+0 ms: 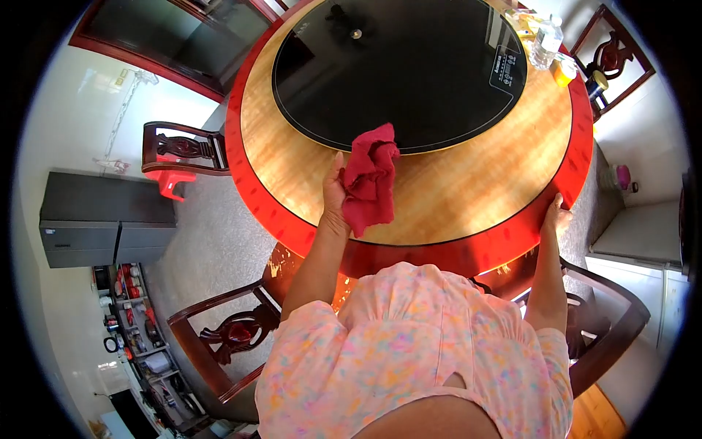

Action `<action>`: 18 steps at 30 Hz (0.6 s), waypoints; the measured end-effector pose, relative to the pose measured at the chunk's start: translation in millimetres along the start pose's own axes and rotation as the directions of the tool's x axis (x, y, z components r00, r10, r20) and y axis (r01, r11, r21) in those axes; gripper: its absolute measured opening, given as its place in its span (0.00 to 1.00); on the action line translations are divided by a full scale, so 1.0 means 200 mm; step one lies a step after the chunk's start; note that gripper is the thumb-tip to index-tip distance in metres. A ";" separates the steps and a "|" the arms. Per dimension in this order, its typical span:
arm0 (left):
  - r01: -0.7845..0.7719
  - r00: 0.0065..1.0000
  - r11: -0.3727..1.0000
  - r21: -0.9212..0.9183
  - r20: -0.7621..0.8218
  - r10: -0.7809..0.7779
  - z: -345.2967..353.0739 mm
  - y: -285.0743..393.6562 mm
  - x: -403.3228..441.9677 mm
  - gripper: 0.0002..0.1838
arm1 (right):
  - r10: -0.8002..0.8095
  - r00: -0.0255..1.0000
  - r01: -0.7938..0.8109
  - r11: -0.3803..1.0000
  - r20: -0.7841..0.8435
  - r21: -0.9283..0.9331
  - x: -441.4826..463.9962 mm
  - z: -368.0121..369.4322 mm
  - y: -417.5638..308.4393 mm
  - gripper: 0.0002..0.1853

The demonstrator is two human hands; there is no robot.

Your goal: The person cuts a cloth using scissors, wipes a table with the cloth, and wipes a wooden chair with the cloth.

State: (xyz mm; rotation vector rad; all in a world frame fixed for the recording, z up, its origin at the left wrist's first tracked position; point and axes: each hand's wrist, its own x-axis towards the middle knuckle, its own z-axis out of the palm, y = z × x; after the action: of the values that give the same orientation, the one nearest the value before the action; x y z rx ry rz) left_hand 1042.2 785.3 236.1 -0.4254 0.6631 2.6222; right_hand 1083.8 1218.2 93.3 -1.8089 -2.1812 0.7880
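Observation:
A crumpled dark-red cloth (pixel 371 179) is held in my left hand (pixel 335 194), above the near part of the round wooden table (pixel 468 194). The cloth's upper end overlaps the edge of the black glass turntable (pixel 409 73). It hides most of my left fingers; the thumb points up beside it. My right hand (pixel 559 216) rests at the table's red rim on the right, thumb on top, its other fingers mostly hidden.
A clear plastic bottle (pixel 547 42) and a yellow-orange container (pixel 564 72) stand at the table's right side. Carved wooden chairs (pixel 238 333) surround the table. A red stool (pixel 172 179) and a grey fridge (pixel 102 219) are at the left.

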 end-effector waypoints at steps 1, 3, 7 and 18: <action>-0.008 0.999 1.000 0.009 0.034 0.008 0.00 0.00 0.01 0.22 | 0.011 1.000 -0.011 1.000 -0.001 -0.008 -0.01 -0.01 -0.01 0.42; -0.014 0.998 1.000 0.017 0.067 0.012 0.00 0.01 0.02 0.21 | 0.024 1.000 -0.024 1.000 -0.003 -0.019 -0.02 -0.01 -0.01 0.42; -0.091 0.995 0.963 0.253 0.065 0.077 0.05 0.06 0.07 0.22 | 0.015 1.000 -0.015 1.000 -0.003 -0.025 0.02 0.02 0.01 0.43; -0.045 0.998 0.970 0.238 0.061 0.031 0.13 0.08 0.20 0.21 | 0.037 0.999 -0.038 0.998 -0.029 -0.043 -0.01 -0.02 -0.01 0.43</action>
State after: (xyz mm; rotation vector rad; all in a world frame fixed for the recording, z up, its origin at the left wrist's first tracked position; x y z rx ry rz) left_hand 995.9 797.6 249.5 -0.2659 0.9634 2.5365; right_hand 1083.5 1216.4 97.8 -1.8749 -2.1695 0.7234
